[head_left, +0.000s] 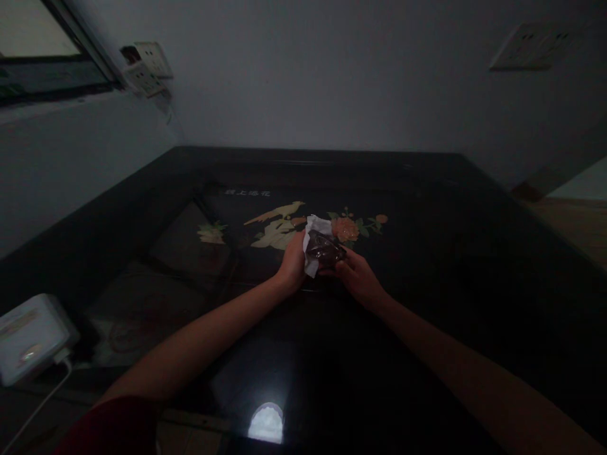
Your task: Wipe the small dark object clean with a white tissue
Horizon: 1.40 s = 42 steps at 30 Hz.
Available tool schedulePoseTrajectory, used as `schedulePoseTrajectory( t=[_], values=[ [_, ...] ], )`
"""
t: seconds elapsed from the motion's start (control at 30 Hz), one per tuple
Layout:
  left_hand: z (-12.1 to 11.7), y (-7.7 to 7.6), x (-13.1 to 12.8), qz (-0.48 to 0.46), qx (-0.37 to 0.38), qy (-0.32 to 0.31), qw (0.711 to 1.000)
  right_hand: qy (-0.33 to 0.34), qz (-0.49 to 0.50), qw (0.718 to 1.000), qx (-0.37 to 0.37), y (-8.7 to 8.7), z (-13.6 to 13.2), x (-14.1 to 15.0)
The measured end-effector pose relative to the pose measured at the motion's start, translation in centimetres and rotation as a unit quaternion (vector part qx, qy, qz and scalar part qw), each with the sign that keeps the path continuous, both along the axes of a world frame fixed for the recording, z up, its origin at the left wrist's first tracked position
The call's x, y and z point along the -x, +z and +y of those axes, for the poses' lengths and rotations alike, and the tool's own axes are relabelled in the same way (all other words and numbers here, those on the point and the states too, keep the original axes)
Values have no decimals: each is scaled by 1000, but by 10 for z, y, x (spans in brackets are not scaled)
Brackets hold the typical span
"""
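My left hand is closed around a crumpled white tissue or cloth, which lies against the left side of a small, dark brown, glossy object. In the dim light I cannot make out what kind of object it is. At its right end, my right hand grips it between thumb and fingers. Both hands are close together above the middle of a black glossy table. Part of the left fingers is hidden behind the white material.
Painted on the tabletop are a bird and flowers. A white box-shaped device with a cable stands at the left. Wall sockets hang at the back left, and another socket plate at the right.
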<state>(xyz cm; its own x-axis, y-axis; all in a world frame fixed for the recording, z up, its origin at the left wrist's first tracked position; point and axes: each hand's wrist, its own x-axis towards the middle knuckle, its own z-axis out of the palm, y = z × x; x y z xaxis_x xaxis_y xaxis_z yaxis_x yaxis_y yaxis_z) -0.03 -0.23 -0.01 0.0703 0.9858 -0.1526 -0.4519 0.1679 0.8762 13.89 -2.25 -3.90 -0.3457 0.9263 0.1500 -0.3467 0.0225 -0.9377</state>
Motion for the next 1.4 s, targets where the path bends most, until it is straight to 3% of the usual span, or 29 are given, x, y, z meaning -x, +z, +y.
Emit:
schedulePoseTrajectory(
  t=[0.1, 0.23, 0.33, 0.43, 0.57, 0.77, 0.87, 0.97, 1.07, 1.2, 1.4],
  values=[
    [-2, 4, -3, -77, 40, -45, 995, -9, -22, 1000, -8, 0, 0, 0],
    [-3, 6, -3, -76, 51, -52, 994, -11, -49, 999, -19, -1, 2, -1],
    [-2, 5, 0, -15, 11, -13, 1000, -3, -57, 998, -23, 0, 2, -1],
    [-3, 7, 4, 113, -77, 41, 990, 10, -53, 998, -20, 2, 0, -1],
    [-8, 15, 10, 253, -217, 16, 943, 10, -78, 997, -22, 4, -1, -2],
    [-9, 21, 18, 375, -419, -22, 827, -41, -163, 983, -67, 7, -1, -5],
    [-5, 19, 21, 374, -446, -50, 812, -53, -170, 981, -72, 8, -1, -6],
    [-4, 15, 21, 350, -439, -40, 826, -52, -157, 985, -56, 8, -1, -5],
    [-6, 10, 16, 308, -390, -4, 868, -30, -112, 993, -25, 6, -2, -1],
    [-7, 5, 9, 217, -253, 29, 942, 5, -43, 999, 6, 3, -2, 1],
    [0, -1, 3, 117, -73, 39, 990, -6, 1, 1000, 23, 0, 0, 0]
  ],
)
